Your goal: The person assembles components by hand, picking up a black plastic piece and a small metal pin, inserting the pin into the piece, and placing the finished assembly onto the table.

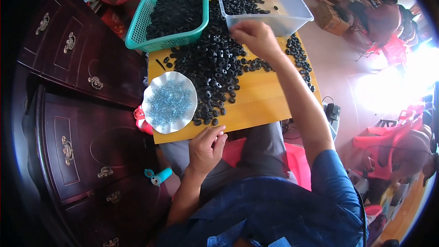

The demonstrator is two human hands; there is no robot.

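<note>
Black bits (212,71) lie in a big heap just R of the white plate (169,129). The heap's long way runs from the plate's side to well past it; the little oval bits point all ways. L hand (206,149), near the plate, below R: fingers curled, thumb close, can't tell if it's got anything. R hand (256,36), well past the plate, up R, by the clear box (288,26): fingers bent in, blurry, can't tell what's in it.
</note>
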